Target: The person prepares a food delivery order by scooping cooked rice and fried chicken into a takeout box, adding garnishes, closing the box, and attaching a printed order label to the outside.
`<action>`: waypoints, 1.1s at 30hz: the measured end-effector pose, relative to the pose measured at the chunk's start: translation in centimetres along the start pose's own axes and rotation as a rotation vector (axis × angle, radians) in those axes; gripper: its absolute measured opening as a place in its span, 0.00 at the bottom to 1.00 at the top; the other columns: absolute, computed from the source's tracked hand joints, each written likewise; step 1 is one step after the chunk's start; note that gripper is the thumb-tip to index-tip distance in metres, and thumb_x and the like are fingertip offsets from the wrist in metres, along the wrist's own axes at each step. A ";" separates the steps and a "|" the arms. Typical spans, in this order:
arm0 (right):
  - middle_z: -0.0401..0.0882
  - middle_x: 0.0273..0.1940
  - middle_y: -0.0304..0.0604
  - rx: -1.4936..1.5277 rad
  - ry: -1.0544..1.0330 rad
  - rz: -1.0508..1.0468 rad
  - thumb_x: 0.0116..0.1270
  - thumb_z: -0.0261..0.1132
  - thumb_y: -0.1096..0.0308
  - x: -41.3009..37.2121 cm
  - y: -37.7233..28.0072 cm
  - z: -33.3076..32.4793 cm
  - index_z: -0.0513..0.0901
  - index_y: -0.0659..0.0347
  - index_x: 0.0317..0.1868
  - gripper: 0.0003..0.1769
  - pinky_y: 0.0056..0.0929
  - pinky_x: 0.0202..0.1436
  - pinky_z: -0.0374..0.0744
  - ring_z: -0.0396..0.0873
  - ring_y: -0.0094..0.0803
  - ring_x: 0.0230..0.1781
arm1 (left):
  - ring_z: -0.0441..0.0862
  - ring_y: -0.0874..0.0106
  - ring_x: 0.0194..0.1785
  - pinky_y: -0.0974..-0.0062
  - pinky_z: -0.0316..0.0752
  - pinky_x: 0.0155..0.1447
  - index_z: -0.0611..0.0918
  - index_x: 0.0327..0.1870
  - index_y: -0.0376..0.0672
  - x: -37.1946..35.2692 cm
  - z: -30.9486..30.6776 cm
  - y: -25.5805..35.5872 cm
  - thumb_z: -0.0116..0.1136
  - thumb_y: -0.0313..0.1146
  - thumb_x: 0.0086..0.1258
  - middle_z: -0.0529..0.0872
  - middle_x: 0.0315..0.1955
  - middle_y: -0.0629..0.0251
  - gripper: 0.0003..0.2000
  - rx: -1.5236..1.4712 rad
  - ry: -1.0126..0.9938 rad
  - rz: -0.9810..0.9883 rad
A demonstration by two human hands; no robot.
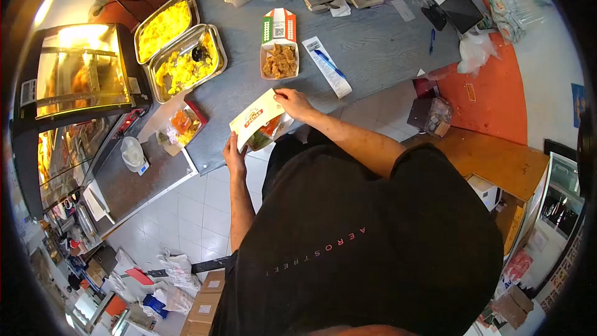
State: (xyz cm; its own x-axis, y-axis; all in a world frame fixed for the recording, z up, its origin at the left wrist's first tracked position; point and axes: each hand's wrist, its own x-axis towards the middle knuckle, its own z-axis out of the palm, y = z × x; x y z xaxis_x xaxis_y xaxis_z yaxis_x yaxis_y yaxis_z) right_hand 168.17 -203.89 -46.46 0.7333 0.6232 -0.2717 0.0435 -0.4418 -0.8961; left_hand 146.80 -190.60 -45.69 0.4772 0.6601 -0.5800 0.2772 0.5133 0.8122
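A cream takeaway box (254, 118) with a printed logo on its lid is tilted at the near edge of the counter, close to my body. My left hand (235, 158) grips its left lower corner, and the fingers of my right hand (294, 104) are closed on its upper right corner. Under the raised lid, orange and green food (270, 128) shows in part. Farther ahead stands an open takeaway box of fried pieces (279, 61), its printed lid up. To the left is another open box with orange and yellow food (182, 123).
Two steel trays of yellow rice (165, 30) stand at the back left, with a black spoon (199, 53) in the nearer one. A lit glass warming cabinet (84, 78) is at far left. A receipt (327, 67) with a blue pen (329, 64) lies right of the fried pieces.
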 end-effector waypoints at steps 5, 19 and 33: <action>0.83 0.51 0.55 0.223 -0.044 0.042 0.70 0.60 0.56 0.6 4.2 1.2 0.79 0.65 0.57 0.23 0.33 0.53 0.78 0.83 0.38 0.50 | 0.79 0.68 0.54 0.65 0.75 0.58 0.78 0.56 0.34 1.2 -1.1 -2.9 0.53 0.52 0.74 0.81 0.51 0.59 0.26 0.020 -0.056 -0.045; 0.86 0.41 0.51 0.088 -0.058 0.059 0.68 0.62 0.51 0.6 2.8 0.5 0.83 0.68 0.49 0.25 0.31 0.49 0.79 0.84 0.34 0.43 | 0.75 0.68 0.57 0.61 0.75 0.59 0.76 0.58 0.34 -1.1 1.4 -1.3 0.49 0.54 0.75 0.79 0.52 0.57 0.28 -0.068 0.118 -0.019; 0.80 0.49 0.51 -0.160 -0.123 -0.141 0.59 0.70 0.68 2.2 3.9 -0.8 0.81 0.60 0.56 0.23 0.35 0.55 0.78 0.81 0.42 0.49 | 0.67 0.55 0.68 0.57 0.77 0.59 0.68 0.70 0.43 2.7 -0.3 -0.1 0.69 0.30 0.58 0.69 0.65 0.49 0.36 0.653 -0.006 0.316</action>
State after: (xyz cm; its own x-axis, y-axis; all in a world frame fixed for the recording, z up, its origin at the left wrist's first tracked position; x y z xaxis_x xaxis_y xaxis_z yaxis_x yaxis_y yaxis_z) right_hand 170.44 -204.76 -50.25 0.6247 0.7556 -0.1971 0.2535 -0.4350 -0.8640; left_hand 147.85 -188.68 -47.36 0.6206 0.7191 -0.3127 0.5659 -0.1347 0.8134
